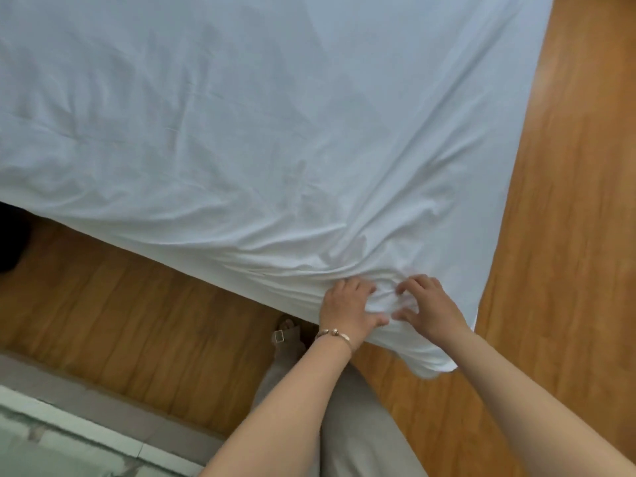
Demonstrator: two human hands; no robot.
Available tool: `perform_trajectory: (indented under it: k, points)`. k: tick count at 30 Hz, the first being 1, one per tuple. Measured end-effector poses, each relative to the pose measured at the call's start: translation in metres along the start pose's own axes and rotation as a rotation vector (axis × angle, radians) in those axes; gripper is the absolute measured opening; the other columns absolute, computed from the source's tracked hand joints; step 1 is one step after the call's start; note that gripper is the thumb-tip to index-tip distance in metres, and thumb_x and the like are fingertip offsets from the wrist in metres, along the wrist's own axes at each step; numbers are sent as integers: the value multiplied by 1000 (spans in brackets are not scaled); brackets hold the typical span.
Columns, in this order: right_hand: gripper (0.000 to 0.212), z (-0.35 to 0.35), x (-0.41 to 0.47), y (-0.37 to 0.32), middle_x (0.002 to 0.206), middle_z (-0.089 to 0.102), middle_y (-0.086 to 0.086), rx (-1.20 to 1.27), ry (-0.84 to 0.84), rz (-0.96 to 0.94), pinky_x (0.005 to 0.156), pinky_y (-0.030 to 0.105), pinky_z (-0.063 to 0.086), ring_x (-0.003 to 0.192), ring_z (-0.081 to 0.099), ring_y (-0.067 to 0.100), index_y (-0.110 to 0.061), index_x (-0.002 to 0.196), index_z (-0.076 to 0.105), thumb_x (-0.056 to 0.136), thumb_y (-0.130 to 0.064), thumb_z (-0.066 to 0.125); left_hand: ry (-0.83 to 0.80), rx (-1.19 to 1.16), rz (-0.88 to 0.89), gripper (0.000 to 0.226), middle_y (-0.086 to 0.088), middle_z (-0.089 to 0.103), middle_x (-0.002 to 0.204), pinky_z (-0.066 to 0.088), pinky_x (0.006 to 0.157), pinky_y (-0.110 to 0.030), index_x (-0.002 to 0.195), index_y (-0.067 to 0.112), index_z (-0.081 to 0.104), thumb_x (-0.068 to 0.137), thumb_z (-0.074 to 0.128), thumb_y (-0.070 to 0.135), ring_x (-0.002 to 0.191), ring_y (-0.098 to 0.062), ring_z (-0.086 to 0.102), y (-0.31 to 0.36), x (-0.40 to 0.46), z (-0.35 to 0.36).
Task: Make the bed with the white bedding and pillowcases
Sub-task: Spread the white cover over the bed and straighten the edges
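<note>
Corner-fitting step: left hand (346, 309) and right hand (428, 306), grips bunching the white sheet (275, 132) at the bed corner; next, probably tucking the slack under.

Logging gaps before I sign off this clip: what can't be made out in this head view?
- Mattress and bed frame: wholly covered by the white sheet.
- Pillowcases: none in frame; the bed runs off the top and left edges.
- Sheet corner: bunched under the left hand and right hand, so any tuck is unreadable.
- Dark object at the left edge: cut off.
</note>
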State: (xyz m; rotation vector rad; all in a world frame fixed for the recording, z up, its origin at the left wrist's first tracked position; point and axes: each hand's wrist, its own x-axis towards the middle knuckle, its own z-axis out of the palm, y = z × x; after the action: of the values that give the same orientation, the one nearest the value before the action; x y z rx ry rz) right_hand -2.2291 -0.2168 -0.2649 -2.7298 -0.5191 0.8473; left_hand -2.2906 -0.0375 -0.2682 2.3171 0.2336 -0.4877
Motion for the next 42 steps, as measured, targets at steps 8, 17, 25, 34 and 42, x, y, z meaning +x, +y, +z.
perform_trajectory:
  k: [8,17,25,34,42]
  points:
    - [18,-1,0,16,80,63,-6,-152,50,-165,68,26,29,82,54,16,-18,78,64,79,-31,76,-4,119,-30,10,4,64,98,41,76,-26,96,22,65,93,61,30,93,-16,57,19,6,14]
    - [13,-1,-27,49,88,51,-8,-405,-407,-404,64,24,38,90,50,14,-24,88,49,93,-14,55,-174,43,-128,12,8,65,92,43,75,-26,79,29,58,89,64,29,88,-15,59,36,-28,72]
    - [42,-6,-25,122,119,48,0,-421,-109,-488,95,32,38,111,45,24,-15,116,50,85,-34,70,100,218,-169,22,9,51,112,34,101,-31,108,31,53,89,55,41,110,-15,45,75,-35,120]
    - [66,3,-32,160,108,66,2,-547,-51,-641,78,35,56,99,64,26,-16,105,67,48,-36,95,295,338,-171,49,2,64,80,53,68,-29,85,19,69,46,94,34,75,-18,61,123,-25,188]
    - [18,-1,-20,151,82,64,0,-403,-29,-536,68,26,39,83,60,22,-15,84,69,77,-27,81,312,115,-407,12,4,66,101,39,86,-26,95,22,67,89,65,32,102,-17,57,118,-12,176]
